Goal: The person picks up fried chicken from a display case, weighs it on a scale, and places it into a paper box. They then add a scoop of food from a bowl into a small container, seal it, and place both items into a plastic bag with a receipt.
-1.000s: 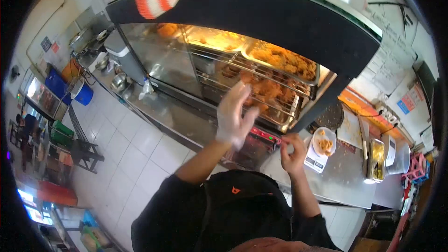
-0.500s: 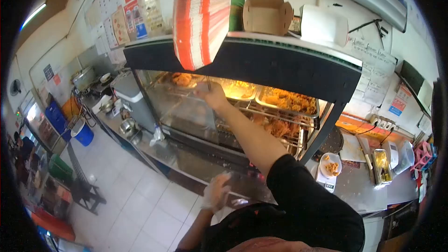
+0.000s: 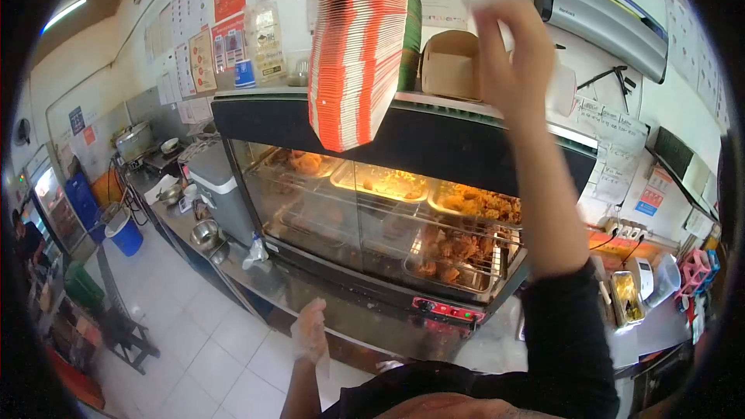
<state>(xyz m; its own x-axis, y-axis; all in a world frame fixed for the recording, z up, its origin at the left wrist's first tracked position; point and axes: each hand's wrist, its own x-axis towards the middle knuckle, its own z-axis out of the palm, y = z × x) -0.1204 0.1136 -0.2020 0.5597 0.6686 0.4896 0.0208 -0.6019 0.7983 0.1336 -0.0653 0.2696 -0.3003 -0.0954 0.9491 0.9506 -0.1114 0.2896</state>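
My right hand is raised over the top of a heated food display cabinet, in front of an open brown cardboard box. Its fingers are curved and apart, slightly blurred, and I see nothing in them. Behind the wrist, a white box is partly hidden. My left hand, in a clear plastic glove, hangs low before the counter. Its fingers point upward, holding nothing. Inside the cabinet are trays of fried food, with more fried pieces on the lower shelf.
A tall stack of red-and-white striped cardboard containers overhangs the cabinet's front edge. Left along the counter are a grey cooler box and a metal bowl. A metal tray of yellow food lies right. A blue bucket stands on the floor.
My right hand has left the cabinet's glass front and moved up and right to the boxes on top. My left hand has shifted slightly left. The view has turned, showing more of the wall.
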